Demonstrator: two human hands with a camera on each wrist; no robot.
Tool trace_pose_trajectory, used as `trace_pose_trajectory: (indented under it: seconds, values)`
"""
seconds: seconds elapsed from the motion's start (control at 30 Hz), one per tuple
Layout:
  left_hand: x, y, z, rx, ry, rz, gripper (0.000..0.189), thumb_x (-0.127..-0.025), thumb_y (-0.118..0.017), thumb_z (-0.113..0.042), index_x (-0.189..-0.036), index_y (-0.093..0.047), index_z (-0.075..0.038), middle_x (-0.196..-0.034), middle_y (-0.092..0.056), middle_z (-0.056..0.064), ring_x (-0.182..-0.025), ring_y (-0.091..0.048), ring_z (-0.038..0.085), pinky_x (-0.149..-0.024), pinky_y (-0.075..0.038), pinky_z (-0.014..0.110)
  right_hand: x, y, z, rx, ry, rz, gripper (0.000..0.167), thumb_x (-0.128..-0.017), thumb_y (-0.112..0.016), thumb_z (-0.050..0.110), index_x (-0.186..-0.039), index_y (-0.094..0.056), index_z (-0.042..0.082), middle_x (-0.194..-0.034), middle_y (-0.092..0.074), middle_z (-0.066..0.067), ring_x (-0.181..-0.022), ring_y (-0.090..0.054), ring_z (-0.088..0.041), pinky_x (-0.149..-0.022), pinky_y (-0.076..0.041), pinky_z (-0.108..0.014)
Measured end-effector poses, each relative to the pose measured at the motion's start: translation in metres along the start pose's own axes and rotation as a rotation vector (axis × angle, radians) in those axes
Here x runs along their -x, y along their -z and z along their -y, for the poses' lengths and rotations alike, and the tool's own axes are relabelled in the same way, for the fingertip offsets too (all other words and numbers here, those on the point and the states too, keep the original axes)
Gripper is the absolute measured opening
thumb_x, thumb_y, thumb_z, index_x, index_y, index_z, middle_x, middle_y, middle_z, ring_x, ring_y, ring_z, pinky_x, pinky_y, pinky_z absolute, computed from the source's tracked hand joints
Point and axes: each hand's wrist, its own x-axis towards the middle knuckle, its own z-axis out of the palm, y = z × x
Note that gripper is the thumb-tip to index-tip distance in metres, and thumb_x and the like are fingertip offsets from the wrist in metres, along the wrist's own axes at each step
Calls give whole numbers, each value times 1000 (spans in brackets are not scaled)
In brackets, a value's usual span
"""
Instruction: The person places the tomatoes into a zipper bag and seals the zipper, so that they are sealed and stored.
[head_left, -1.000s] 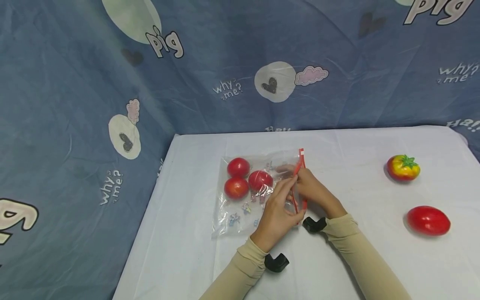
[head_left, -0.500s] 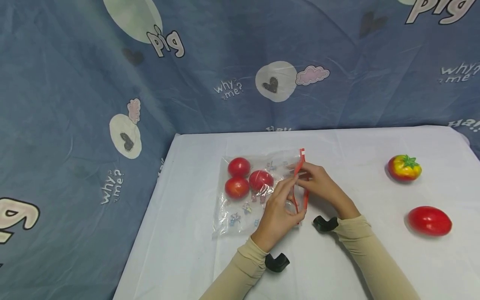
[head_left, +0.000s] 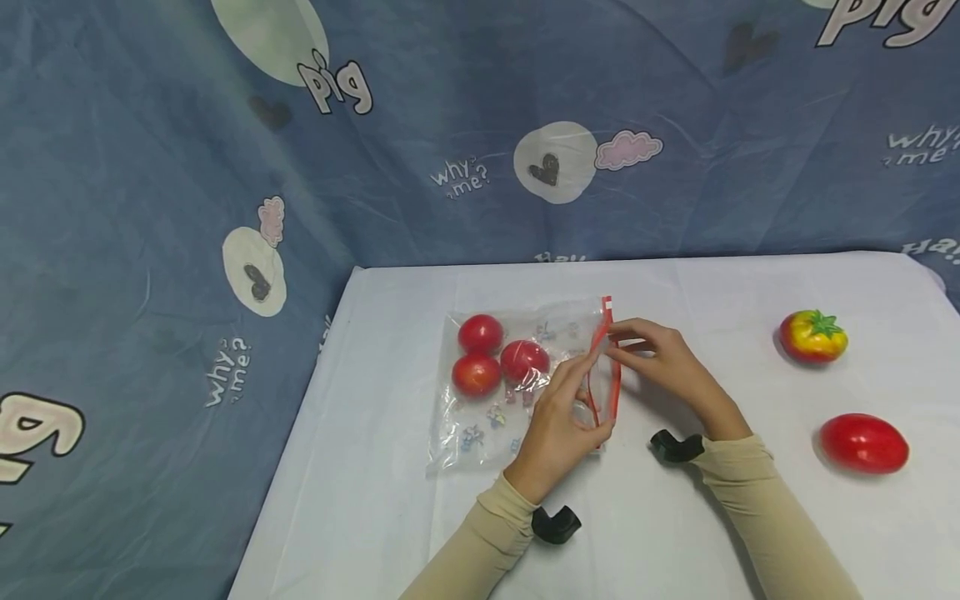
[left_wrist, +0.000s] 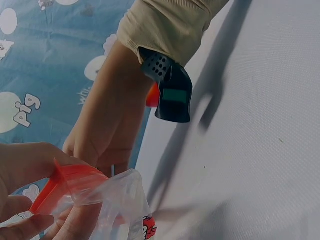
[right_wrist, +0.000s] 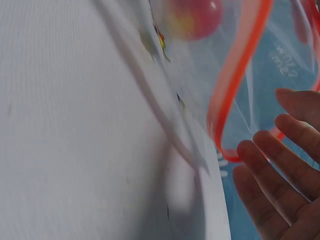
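Observation:
A clear zip bag (head_left: 480, 454) with a red zip strip (head_left: 616, 392) lies on the white-covered table. Three red round toy fruits (head_left: 477, 375) sit inside it toward the far left. My left hand (head_left: 557, 421) holds the bag's mouth by the red strip, its fingers spread along the edge, and the mouth gapes. My right hand (head_left: 663, 354) is just right of the mouth, fingertips close at the red strip. In the right wrist view the right-hand fingers (right_wrist: 272, 175) are extended with nothing in them.
To the right lie a red-and-yellow toy fruit with a green leaf top (head_left: 813, 337) and a smooth red oval toy fruit (head_left: 864, 443). A blue printed cloth (head_left: 420, 208) hangs behind and left of the table (head_left: 360, 467). Black mounts (head_left: 557, 525) sit at both wrists.
My right hand has drawn back to the right, out of the bag's mouth, and its fingers now stand at the strip. The left hand keeps its place on the bag.

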Motion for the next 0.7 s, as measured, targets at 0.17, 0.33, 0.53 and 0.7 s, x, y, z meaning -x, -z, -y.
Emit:
trace_pose_trajectory:
  seconds: [0.17, 0.33, 0.53, 0.7]
  values:
    - [0, 0, -1, 17, 21, 4, 89, -81, -85, -5, -158, -42, -18, -150, -51, 3, -99, -68, 21, -71, -61, 20, 5, 10, -3, 35, -17, -18, 36, -90, -77, 2, -125, -70, 0, -124, -73, -20, -104, -73, -44, -90, -60, -50]
    - [0, 0, -3, 10, 38, 7, 91, -80, -86, -6, -158, -41, -20, -149, -51, 1, -99, -67, 15, -67, -57, 12, 10, 20, -8, 73, -37, -39, 39, -90, -78, 3, -127, -69, -1, -125, -72, -20, -104, -75, -37, -91, -60, -48]
    - [0, -1, -2, 8, 50, 13, 91, -81, -87, -8, -158, -41, -21, -150, -51, -1, -99, -65, 12, -71, -61, 18, 19, 38, -13, 98, -59, -95, 41, -88, -80, 4, -127, -69, 0, -125, -72, -21, -109, -63, 12, -93, -58, -19]
    - [0, 0, -3, 9, 56, 10, 90, -81, -87, -8, -158, -42, -20, -151, -51, 0, -98, -64, 10, -74, -62, 21, 25, 56, -17, 104, -114, -138, 42, -89, -80, 8, -130, -68, 1, -127, -70, -23, -108, -55, 20, -91, -46, 0]
